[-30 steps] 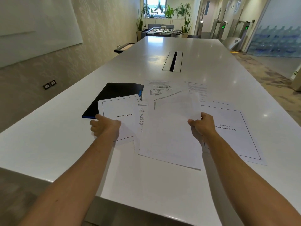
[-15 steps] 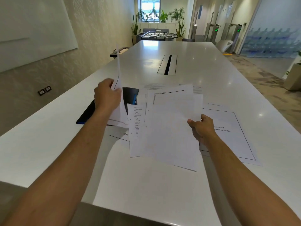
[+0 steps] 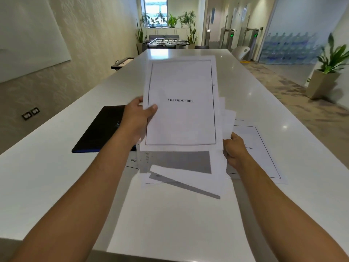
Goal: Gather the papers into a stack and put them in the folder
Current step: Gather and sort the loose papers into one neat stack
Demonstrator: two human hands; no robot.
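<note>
Across most of the frame runs a long white table (image 3: 56,176), reaching from the bottom edge up toward the plants by the far window at top centre. On it, left of centre, lies a dark folder (image 3: 102,131) with a blue edge, closed and flat, partly hidden behind the left forearm. At right of centre a bordered page (image 3: 264,157) rests flat on the tabletop, its printed line mostly covered by the right wrist.

In the middle of the frame, held up off the table, is a loose bundle of papers (image 3: 181,167), uneven and fanned at their lower edges, casting a grey shadow on the sheets below. On top of it sits the bordered sheet (image 3: 181,114) with one line of bold text at its centre (upside down from here, too blurred to read surely).

The left hand (image 3: 137,120) pinches that sheet at its left edge, thumb on the front face, fingers curled behind. The right hand (image 3: 234,148) grips the bundle's right edge lower down, fingers closed around the paper.

A potted plant (image 3: 324,72) stands on the carpet at the far right.
</note>
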